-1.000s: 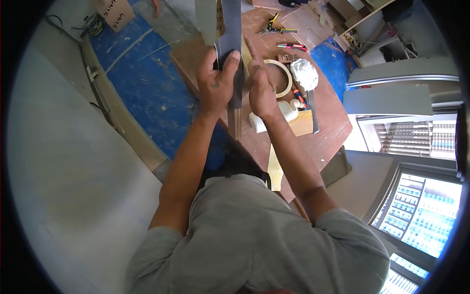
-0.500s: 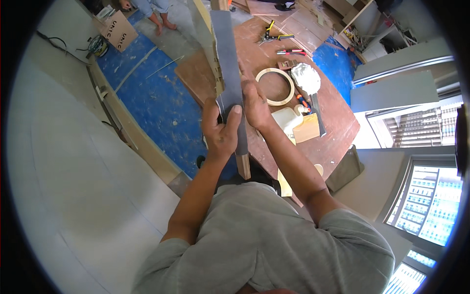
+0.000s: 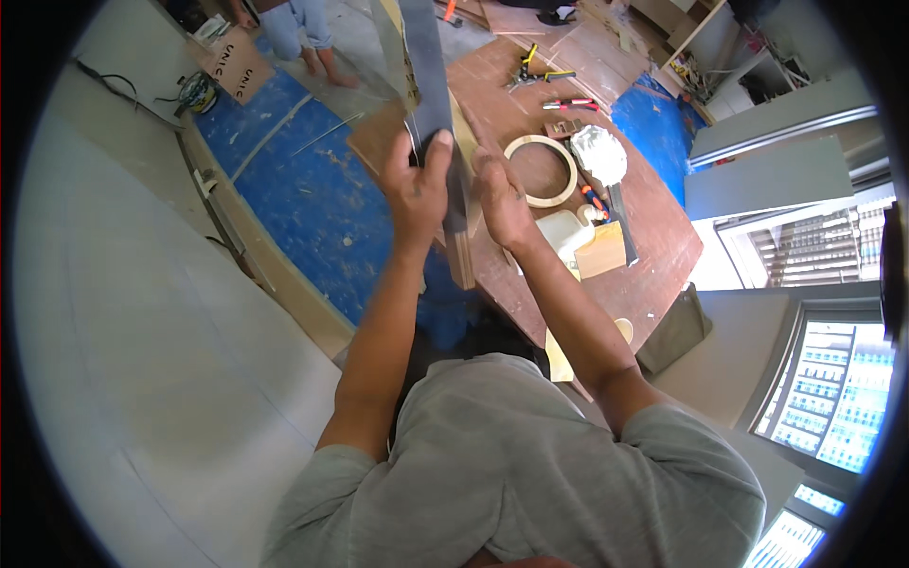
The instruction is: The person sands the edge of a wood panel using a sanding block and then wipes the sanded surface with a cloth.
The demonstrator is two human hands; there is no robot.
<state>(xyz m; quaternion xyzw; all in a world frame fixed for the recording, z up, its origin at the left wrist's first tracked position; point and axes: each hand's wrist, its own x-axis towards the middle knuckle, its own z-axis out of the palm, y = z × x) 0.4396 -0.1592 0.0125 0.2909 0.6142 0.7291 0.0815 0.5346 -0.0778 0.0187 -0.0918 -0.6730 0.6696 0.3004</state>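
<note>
- Running between the left hand (image 3: pixel 417 194) and the right hand (image 3: pixel 502 199), a grey strip (image 3: pixel 431 85) is laid over a piece of wood (image 3: pixel 461 263).
- It is gripped by the left hand, thumb on top.
- Whether anything is grasped by the right hand cannot be told.

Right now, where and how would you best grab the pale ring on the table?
Best, I think, by the far-left part of the pale ring, from above, thumb inside, fingers outside. It lies flat with an open middle; the silvery bundle crowds its right side, the white container its near side.
</note>
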